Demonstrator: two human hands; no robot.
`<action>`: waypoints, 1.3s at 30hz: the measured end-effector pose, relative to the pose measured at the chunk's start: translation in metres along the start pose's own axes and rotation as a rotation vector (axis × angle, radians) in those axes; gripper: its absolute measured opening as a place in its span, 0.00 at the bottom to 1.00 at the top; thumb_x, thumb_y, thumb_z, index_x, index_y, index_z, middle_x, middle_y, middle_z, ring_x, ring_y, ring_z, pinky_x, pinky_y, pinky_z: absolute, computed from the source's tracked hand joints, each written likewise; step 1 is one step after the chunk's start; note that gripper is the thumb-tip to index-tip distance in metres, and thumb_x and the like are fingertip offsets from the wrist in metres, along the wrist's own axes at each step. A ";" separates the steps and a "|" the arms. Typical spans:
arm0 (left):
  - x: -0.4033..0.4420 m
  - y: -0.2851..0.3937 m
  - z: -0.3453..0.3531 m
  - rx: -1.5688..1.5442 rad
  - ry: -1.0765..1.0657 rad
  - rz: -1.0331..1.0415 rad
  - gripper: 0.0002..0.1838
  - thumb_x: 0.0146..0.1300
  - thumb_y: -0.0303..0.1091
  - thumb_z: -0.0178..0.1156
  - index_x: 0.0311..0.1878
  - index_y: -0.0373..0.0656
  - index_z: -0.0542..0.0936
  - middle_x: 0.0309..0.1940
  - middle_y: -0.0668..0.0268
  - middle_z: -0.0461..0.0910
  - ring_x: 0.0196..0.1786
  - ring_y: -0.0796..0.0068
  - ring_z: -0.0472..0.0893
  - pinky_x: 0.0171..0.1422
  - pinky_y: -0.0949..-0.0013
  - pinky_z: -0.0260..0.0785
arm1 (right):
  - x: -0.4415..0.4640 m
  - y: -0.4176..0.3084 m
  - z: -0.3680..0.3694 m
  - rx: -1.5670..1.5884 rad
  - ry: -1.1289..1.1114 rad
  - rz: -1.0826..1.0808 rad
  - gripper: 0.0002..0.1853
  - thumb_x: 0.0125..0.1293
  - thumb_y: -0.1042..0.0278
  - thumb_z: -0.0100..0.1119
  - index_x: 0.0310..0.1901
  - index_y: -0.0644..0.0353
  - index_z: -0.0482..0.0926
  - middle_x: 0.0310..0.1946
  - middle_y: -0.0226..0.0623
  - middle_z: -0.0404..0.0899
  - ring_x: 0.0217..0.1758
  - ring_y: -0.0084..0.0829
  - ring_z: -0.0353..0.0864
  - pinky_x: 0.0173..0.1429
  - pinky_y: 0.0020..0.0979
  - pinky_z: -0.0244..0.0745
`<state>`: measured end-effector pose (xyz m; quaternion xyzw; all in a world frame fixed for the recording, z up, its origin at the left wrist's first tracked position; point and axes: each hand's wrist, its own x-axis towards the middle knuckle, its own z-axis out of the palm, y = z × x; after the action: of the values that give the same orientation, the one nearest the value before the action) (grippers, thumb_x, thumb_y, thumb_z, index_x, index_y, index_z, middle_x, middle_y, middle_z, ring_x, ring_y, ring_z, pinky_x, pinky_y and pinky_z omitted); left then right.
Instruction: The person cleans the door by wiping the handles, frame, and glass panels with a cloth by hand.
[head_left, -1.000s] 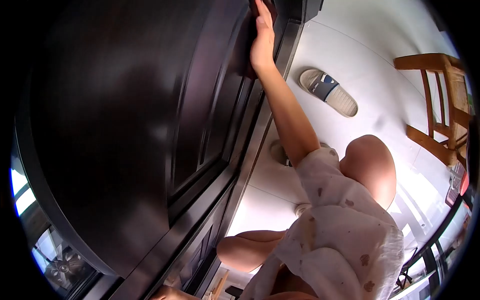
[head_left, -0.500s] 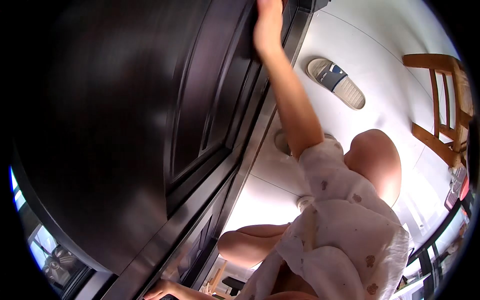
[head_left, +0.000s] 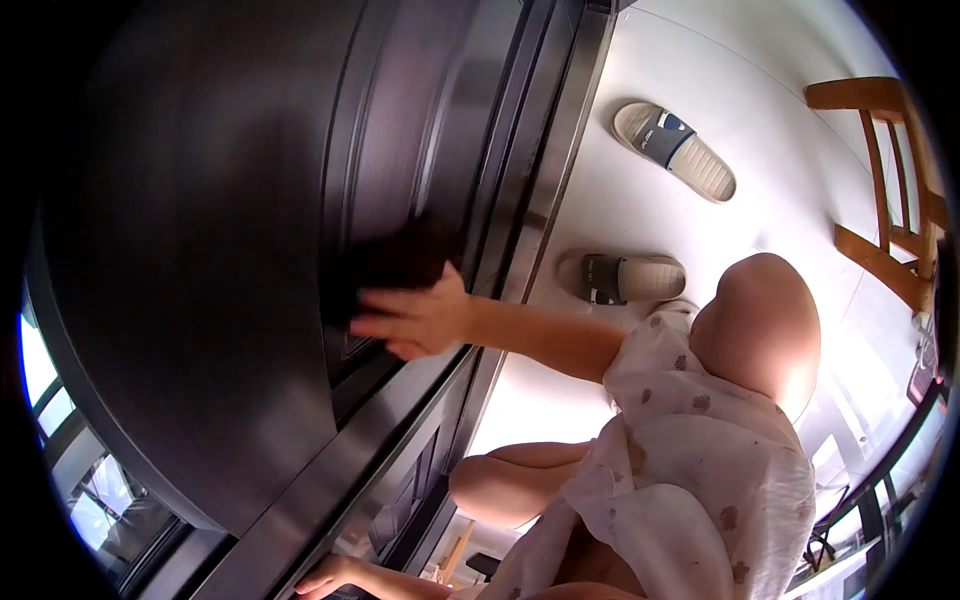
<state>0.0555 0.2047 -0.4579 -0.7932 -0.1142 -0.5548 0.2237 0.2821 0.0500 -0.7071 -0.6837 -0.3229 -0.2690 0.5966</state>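
My right hand (head_left: 415, 318) lies against the recessed mouldings of a dark wooden panel (head_left: 210, 260), which looks like a cabinet or door front. Its fingers are stretched out and slightly blurred. A dark patch spreads over the moulding beside them; whether this is shadow or a dark cloth, I cannot tell. Low in the view, my left hand (head_left: 325, 577) rests at the lower edge of the dark woodwork, fingers extended and partly cut off by the frame. My bent knees and white patterned clothing (head_left: 690, 470) fill the lower right.
Two slippers, one farther off (head_left: 675, 150) and one nearer (head_left: 640, 278), lie on the pale tiled floor (head_left: 740, 50). A wooden chair (head_left: 870, 95) stands at the right. A metallic-looking strip (head_left: 540, 215) runs along the panel's edge.
My right hand has come down and left, from the top of the panel to its lower middle. The nearer slipper now shows fully. My left hand stays at the lower edge.
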 end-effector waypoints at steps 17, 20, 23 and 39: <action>0.001 -0.005 -0.002 0.058 -0.026 0.000 0.37 0.68 0.51 0.35 0.66 0.26 0.46 0.68 0.42 0.40 0.71 0.50 0.41 0.71 0.50 0.32 | 0.055 0.126 -0.052 0.817 0.729 0.612 0.35 0.66 0.45 0.40 0.70 0.49 0.43 0.70 0.30 0.43 0.71 0.30 0.43 0.71 0.32 0.40; 0.003 -0.003 -0.003 0.075 -0.031 0.003 0.37 0.68 0.51 0.35 0.66 0.26 0.46 0.68 0.42 0.40 0.71 0.50 0.41 0.71 0.50 0.32 | 0.007 0.037 -0.013 0.900 0.717 0.930 0.36 0.59 0.73 0.37 0.70 0.50 0.40 0.71 0.36 0.35 0.74 0.33 0.33 0.72 0.30 0.27; 0.006 0.003 -0.001 0.099 -0.024 0.006 0.37 0.68 0.51 0.35 0.66 0.26 0.46 0.68 0.41 0.39 0.71 0.49 0.40 0.71 0.50 0.31 | -0.019 -0.030 0.011 0.768 0.539 0.998 0.37 0.59 0.73 0.36 0.69 0.53 0.34 0.71 0.36 0.26 0.74 0.35 0.23 0.72 0.34 0.21; -0.011 0.003 -0.008 0.300 -0.029 -0.005 0.37 0.66 0.53 0.37 0.67 0.33 0.48 0.67 0.43 0.46 0.69 0.43 0.47 0.69 0.45 0.39 | 0.090 -0.004 -0.036 0.557 0.803 0.812 0.29 0.61 0.76 0.34 0.67 0.59 0.54 0.68 0.42 0.50 0.71 0.34 0.46 0.68 0.24 0.40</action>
<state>0.0462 0.1991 -0.4667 -0.7584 -0.2010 -0.5206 0.3367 0.3383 0.0260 -0.6316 -0.4166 0.1530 -0.1626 0.8813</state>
